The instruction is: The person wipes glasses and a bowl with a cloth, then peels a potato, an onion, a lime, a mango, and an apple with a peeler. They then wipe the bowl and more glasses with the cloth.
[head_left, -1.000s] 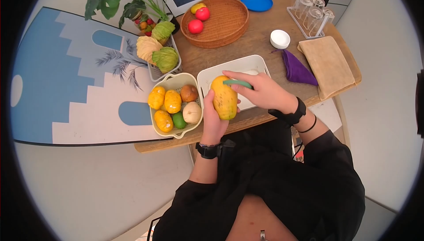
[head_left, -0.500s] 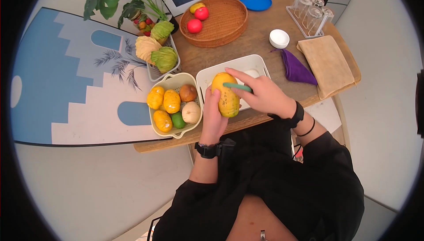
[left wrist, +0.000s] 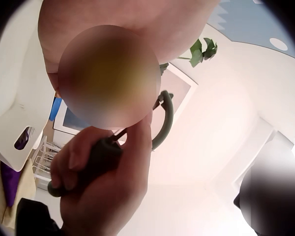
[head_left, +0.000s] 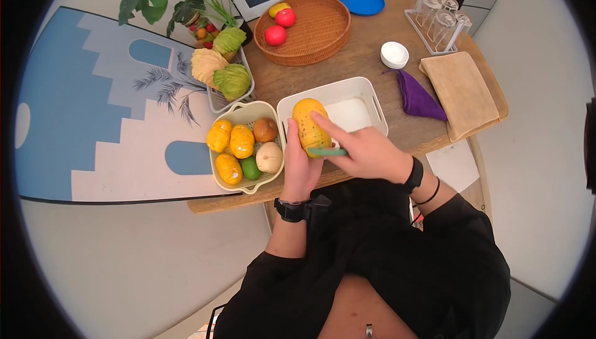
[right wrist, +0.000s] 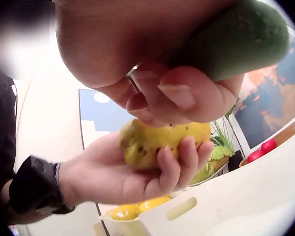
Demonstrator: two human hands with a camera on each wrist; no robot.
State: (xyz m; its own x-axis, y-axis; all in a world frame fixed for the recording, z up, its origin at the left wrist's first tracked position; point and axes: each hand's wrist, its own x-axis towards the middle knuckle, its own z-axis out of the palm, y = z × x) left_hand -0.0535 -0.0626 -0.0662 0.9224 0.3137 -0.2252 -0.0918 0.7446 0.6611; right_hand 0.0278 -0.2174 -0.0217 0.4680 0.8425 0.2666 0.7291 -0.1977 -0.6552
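Centrally, cupped in left hand (head_left: 301,170), speckled oval fruit (head_left: 308,129); at four o'clock, gripped in right hand (head_left: 375,154), curved green peeler (head_left: 326,152); at two o'clock, rectangular tray (head_left: 354,114).

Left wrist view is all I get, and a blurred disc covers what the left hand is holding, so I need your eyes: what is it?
Observer: The left hand holds a yellow oblong fruit with dark speckles, clear in the head view.
Operator: Which container stands just to the person's left of it?
Observer: A cream two-handled plastic basket, with a round green fruit among those inside.
Operator: And farther back?
Observer: A round brown wicker tray holding two round red items and a yellow one.
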